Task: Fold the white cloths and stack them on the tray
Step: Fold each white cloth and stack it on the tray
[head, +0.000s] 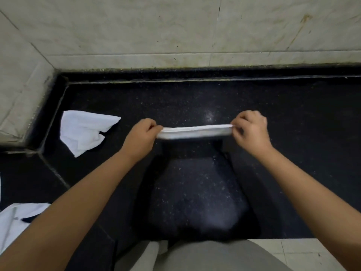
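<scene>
Head view shows both hands pinching a folded white cloth (195, 131) by its ends, held taut and level above the black speckled counter (195, 98). The left hand (139, 136) nips the cloth's left end between thumb and curled fingers; the right hand (251, 132) does the same at the right end. The cloth hangs over the middle of the counter, nearer its front edge than the tiled wall (175, 32). A crumpled white cloth (86, 132) lies near the counter's back left corner. More white fabric (13, 220) shows at the front left edge.
</scene>
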A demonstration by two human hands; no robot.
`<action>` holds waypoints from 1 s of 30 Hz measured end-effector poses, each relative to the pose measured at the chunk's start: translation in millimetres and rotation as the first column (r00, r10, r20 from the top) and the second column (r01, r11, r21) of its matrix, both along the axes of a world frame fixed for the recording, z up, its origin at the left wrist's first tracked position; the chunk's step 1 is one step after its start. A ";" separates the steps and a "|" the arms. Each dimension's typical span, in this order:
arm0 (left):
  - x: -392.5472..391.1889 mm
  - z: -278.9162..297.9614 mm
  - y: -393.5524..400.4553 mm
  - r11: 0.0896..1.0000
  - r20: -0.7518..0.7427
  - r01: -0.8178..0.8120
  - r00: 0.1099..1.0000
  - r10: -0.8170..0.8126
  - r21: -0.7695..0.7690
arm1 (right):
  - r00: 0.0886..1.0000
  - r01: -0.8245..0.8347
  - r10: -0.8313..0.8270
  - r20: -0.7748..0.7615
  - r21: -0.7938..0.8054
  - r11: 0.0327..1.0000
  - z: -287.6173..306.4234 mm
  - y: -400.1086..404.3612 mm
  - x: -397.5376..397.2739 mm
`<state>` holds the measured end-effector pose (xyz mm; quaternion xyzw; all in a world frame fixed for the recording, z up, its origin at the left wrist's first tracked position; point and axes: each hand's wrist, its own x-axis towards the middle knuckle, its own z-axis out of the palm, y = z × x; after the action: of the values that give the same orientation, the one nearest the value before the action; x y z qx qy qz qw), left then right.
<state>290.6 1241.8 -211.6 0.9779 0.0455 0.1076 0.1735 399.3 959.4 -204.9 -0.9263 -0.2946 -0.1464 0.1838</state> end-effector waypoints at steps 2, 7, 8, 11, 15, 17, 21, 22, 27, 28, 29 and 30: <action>-6.6 3.1 -4.5 0.998 -0.024 -0.036 0.999 0.035 -0.058 | 0.996 -0.009 0.002 0.089 0.074 0.997 -4.2 -8.5 -9.5; -56.2 -46.9 -26.6 0.981 -0.205 0.179 0.966 -0.161 0.074 | 1.000 -0.012 0.008 -0.028 -0.132 0.991 -66.6 -41.1 -61.9; -67.3 -62.0 -29.4 0.950 -0.232 0.286 0.940 -0.252 0.127 | 0.995 -0.007 -0.012 -0.098 -0.191 0.982 -78.3 -45.2 -73.1; -87.4 -79.8 -33.8 0.937 -0.311 0.301 0.920 -0.237 0.175 | 0.968 0.022 -0.079 -0.240 -0.230 0.973 -85.6 -47.5 -88.6; -72.5 -73.4 -46.9 0.985 -0.234 0.147 0.965 -0.122 0.094 | 0.844 0.297 -0.362 -0.396 -0.216 0.930 -68.0 -28.5 -83.7; -53.5 -67.9 -57.9 0.996 -0.255 0.023 0.967 0.001 0.092 | 0.752 0.388 -0.489 -0.442 -0.303 0.870 -64.9 -17.0 -78.2; -28.2 -72.5 -69.1 0.991 -0.442 -0.103 0.887 0.130 0.086 | 0.653 0.415 -0.602 -0.460 -0.447 0.792 -66.6 0.1 -73.3; -26.1 -76.7 -68.1 0.988 -0.495 -0.101 0.857 0.144 0.113 | 0.626 0.426 -0.619 -0.474 -0.457 0.781 -67.4 2.7 -72.7; -27.6 -85.2 -65.9 0.987 -0.575 -0.072 0.806 0.142 0.143 | 0.547 0.443 -0.643 -0.536 -0.466 0.765 -65.7 12.6 -67.0; -28.1 -86.0 -65.8 0.987 -0.569 -0.073 0.810 0.143 0.145 | 0.554 0.428 -0.635 -0.539 -0.469 0.772 -64.5 12.8 -65.8; -28.1 -84.9 -65.8 0.987 -0.568 -0.072 0.811 0.141 0.143 | 0.561 0.413 -0.623 -0.545 -0.468 0.781 -63.1 12.4 -64.9; -28.2 -84.2 -65.5 0.988 -0.572 -0.072 0.809 0.139 0.138 | 0.566 0.403 -0.612 -0.553 -0.463 0.790 -62.2 11.4 -64.1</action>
<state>262.5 1176.3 -295.8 0.9681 0.1444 -0.1833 0.0913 335.2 970.8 -267.1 -0.9740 0.0579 0.1985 0.0922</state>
